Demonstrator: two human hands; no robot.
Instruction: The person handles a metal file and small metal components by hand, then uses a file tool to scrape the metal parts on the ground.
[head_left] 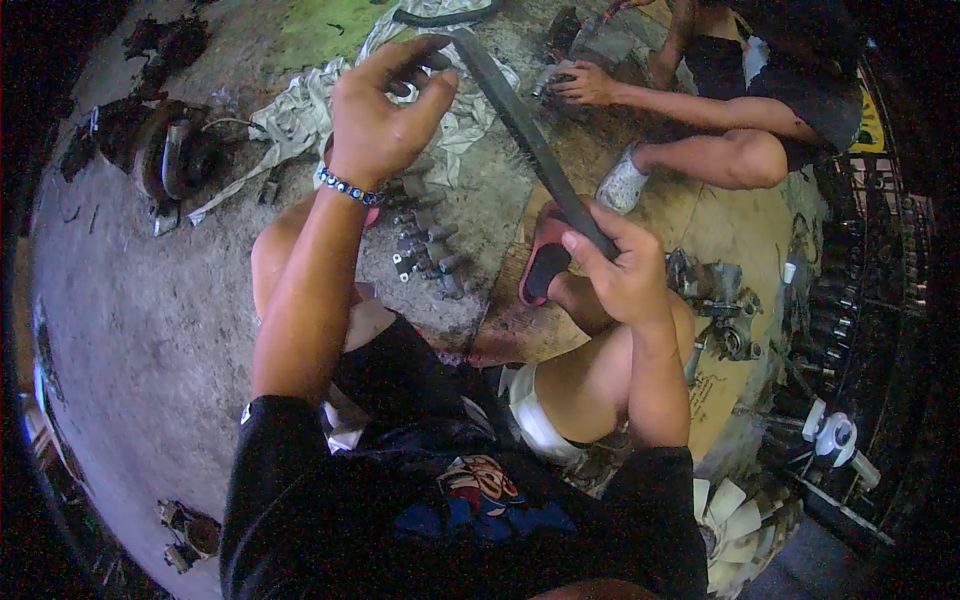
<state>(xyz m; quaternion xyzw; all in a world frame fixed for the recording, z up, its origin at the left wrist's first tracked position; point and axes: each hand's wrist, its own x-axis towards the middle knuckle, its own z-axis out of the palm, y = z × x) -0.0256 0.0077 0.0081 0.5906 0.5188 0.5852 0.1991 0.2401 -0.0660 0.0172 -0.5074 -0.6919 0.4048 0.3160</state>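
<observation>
The long dark bar (530,135) is held up above the floor (150,340) and slants between the two hands, its near end in the right hand (622,262) and its far end by the left hand (395,115). The right hand is closed around that near end, thumb laid along the bar's upper face. The left hand is partly open, fingers bent and thumb apart, at the bar's far end; whether the fingertips touch it cannot be told.

Below and beyond the bar's far end, a crumpled white cloth (300,105) spreads over the floor, with a dark curved strip (450,17) at its upper edge. Left of the bar's near half, a cluster of small metal parts (428,250) lies on the floor. A red sandal (536,262) shows just left of the bar's near end. Right of the bar are a metal assembly (725,300) on cardboard (705,400) and, farther up, a co-worker's hand (585,84) on a metal part.
</observation>
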